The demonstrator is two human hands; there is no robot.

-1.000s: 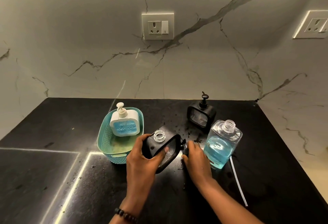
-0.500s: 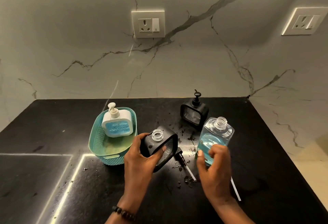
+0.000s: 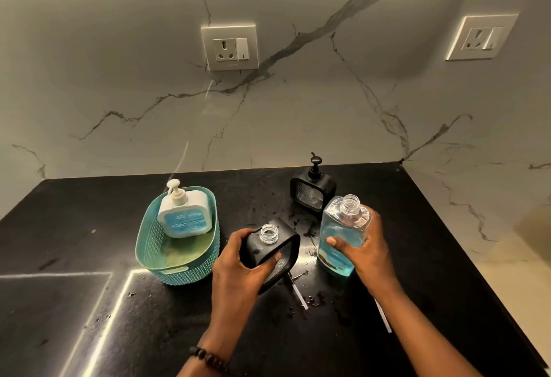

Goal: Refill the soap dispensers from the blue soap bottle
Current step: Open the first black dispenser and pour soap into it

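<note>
My left hand [image 3: 238, 269] grips an uncapped black soap dispenser [image 3: 268, 242], tilted, its clear threaded neck open. My right hand [image 3: 365, 245] holds the clear bottle of blue soap [image 3: 340, 227] just right of it, cap off, tilted slightly and about half full. A second black dispenser [image 3: 313, 191] with its pump fitted stands behind them. A white dispenser with blue liquid [image 3: 185, 212] stands in a teal basket [image 3: 149, 245] at the left. A loose pump with its white tube [image 3: 296, 287] lies on the counter under the held dispenser.
The black stone counter [image 3: 89, 317] carries scattered droplets around the dispensers. Another white tube [image 3: 383, 315] lies beside my right forearm. A marble wall with two sockets [image 3: 229, 47] rises behind. The counter's right edge runs close to my right arm.
My right hand left the pump on the counter, moved right, closed around the blue soap bottle and raised it. My left hand kept holding the black dispenser.
</note>
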